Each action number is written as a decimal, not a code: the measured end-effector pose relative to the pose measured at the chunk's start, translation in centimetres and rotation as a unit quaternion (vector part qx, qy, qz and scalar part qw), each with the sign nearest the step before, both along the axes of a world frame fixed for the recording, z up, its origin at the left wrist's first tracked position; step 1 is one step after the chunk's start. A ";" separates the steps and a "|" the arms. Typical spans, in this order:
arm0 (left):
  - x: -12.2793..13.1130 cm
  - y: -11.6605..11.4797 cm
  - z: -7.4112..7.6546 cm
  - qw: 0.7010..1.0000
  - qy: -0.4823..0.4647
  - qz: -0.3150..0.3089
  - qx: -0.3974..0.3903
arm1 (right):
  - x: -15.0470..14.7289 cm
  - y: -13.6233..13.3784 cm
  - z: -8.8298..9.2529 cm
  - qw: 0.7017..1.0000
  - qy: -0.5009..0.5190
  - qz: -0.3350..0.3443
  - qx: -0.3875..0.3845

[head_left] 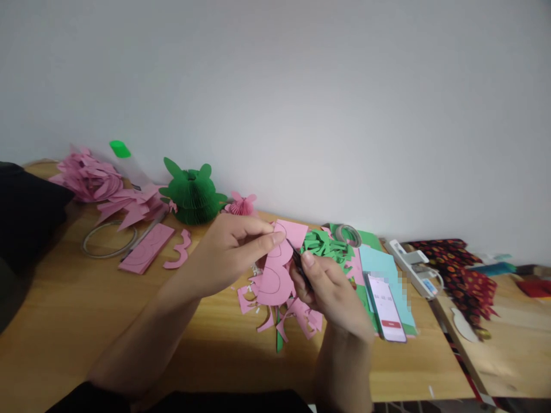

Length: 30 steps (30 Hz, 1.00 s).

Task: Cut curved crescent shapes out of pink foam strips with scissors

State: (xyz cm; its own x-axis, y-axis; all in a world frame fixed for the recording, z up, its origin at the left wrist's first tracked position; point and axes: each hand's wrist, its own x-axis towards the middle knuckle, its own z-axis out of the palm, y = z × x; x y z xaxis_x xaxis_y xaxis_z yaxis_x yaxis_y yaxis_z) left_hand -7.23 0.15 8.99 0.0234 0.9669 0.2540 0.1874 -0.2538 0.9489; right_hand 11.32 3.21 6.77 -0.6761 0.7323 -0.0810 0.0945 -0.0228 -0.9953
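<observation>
Between thumb and fingers, my left hand (235, 246) pinches the upper part of a pink paper piece (275, 275) with a curved outline drawn on it. My right hand (329, 287) is closed around a dark cutting tool, which looks like scissors (299, 261); its tip meets the paper's right edge, and its handles are mostly hidden by the fingers. Below the paper lie pink paper scraps (301, 315) and a narrow green strip (279, 335). Left of my left hand are a marked pink paper stack (147, 248) and a wavy pink cutout (178, 250).
A green honeycomb paper figure (192, 198) and a heap of pink paper (88, 175) stand near the wall. Green shreds (325, 245), a tape roll (348, 235), a phone (387, 310) and a power strip (413, 268) lie to the right. A dark sleeve (30, 212) shows at far left.
</observation>
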 end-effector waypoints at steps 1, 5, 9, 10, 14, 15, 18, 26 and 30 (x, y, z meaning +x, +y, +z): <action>0.0 0.0 0.0 1.000 0.000 -0.001 0.000 | 0.0 0.0 0.0 1.000 0.000 0.001 0.001; 0.1 0.0 -0.1 1.000 -0.003 0.002 -0.007 | -0.1 0.1 0.0 1.000 -0.004 -0.003 0.005; 0.1 0.0 -0.1 1.000 -0.015 0.003 -0.015 | -0.1 0.1 0.2 1.000 -0.002 -0.004 0.010; 0.1 0.0 -0.1 1.000 -0.021 0.000 -0.016 | -0.1 0.1 0.2 1.000 -0.001 -0.004 0.012; 0.1 0.1 -0.1 0.999 -0.025 -0.005 -0.020 | 0.0 0.0 0.2 1.000 0.001 -0.001 0.014; 0.1 0.1 -0.1 0.999 -0.024 -0.006 -0.022 | 0.0 0.0 0.1 1.000 0.003 0.000 0.015; 0.2 0.2 -0.1 0.999 -0.021 -0.003 -0.025 | -0.1 0.1 0.0 1.000 0.011 -0.001 0.011; 0.4 0.1 0.1 0.999 -0.034 0.004 -0.037 | -0.3 -0.1 -0.1 1.000 0.011 -0.017 -0.016; 0.4 0.0 0.0 0.999 -0.035 0.009 -0.040 | -0.3 -0.1 -0.1 0.999 0.009 -0.025 -0.019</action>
State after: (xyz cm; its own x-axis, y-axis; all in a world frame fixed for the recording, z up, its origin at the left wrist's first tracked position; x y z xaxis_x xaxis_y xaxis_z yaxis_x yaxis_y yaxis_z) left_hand -6.80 0.14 8.97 -0.0098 0.9844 0.1759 0.1233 -0.1734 0.9771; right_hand 11.00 3.10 6.71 -0.6403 0.7618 -0.0982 0.0749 -0.0653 -0.9950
